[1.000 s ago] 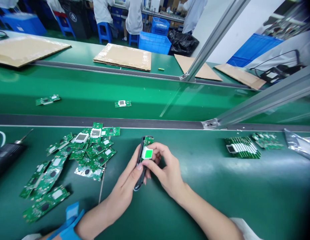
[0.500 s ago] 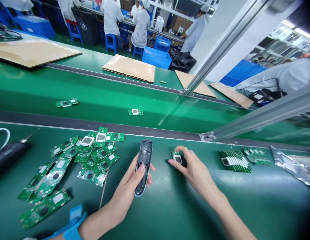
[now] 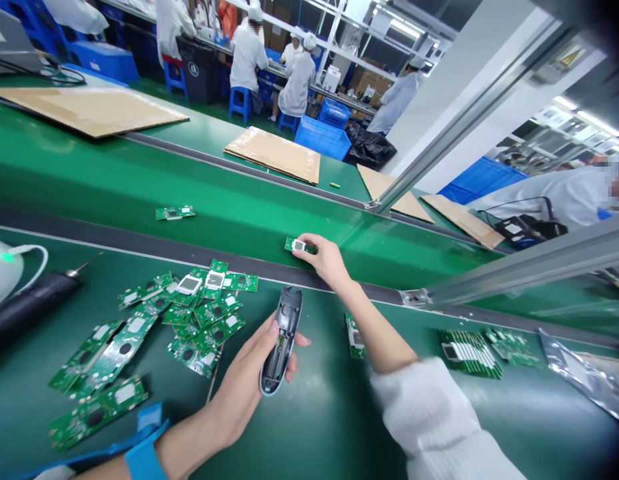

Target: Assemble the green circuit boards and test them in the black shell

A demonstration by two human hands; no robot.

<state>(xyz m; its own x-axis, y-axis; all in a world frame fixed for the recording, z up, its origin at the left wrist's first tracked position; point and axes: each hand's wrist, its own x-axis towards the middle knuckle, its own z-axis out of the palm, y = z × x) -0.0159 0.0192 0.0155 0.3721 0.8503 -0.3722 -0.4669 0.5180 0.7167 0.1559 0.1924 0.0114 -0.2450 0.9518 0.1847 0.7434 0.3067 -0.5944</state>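
My left hand [image 3: 262, 350] is closed around a dark, elongated plastic housing [image 3: 284, 340] whose open inner side faces up. Over the green belt, my right hand [image 3: 322, 257] pinches a small green circuit board with a white-framed display [image 3: 298, 245]. Another board with a display [image 3: 356, 337] lies on the bench beside my right forearm, partly covered by it. To the left of my left hand is a loose pile of green circuit boards [image 3: 189, 313]. One more board [image 3: 175, 213] rests on the belt [image 3: 229, 207] farther left.
A black electric screwdriver [image 3: 34, 307] lies at the left. Stacked boards [image 3: 472, 353] and a silvery bag [image 3: 579, 373] are at the right. A metal post [image 3: 469, 107] rises beyond the belt. Cardboard sheets [image 3: 274, 155] lie behind it; people in white coats work in the background.
My right hand has left the board on the bench and moved forward and left to the one on the belt, taking hold of it. The view has shifted slightly.
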